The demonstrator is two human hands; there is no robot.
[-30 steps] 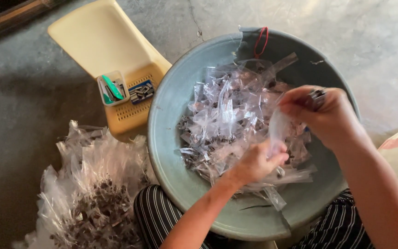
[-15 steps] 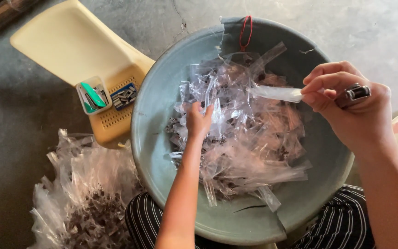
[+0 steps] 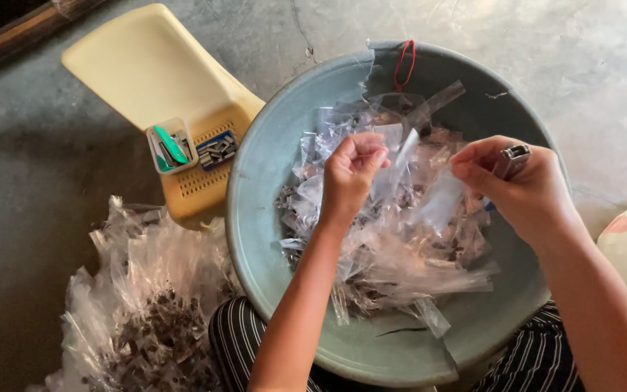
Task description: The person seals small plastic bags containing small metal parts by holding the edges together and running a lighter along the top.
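A wide grey-green plastic basin (image 3: 270, 239) rests on my lap and holds a heap of small clear plastic packets (image 3: 393, 254) with dark bits inside. Over the heap, my left hand (image 3: 353, 170) pinches one end of a clear packet (image 3: 429, 196). My right hand (image 3: 520, 185) pinches the packet's other end, and a small lighter with a metal top (image 3: 513, 156) is tucked in its fingers. The packet hangs stretched between both hands above the basin.
A pale yellow plastic stool (image 3: 154, 80) lies tipped on the concrete floor at the upper left, with a small clear box of staples (image 3: 172, 145) on it. A big clear bag of dark filled packets (image 3: 146, 319) sits at the lower left. A red loop (image 3: 404, 62) hangs on the basin's far rim.
My left hand has lifted from the heap and closed on the packet's free end. My right hand has come down and inward, so both hands now hold the same packet.
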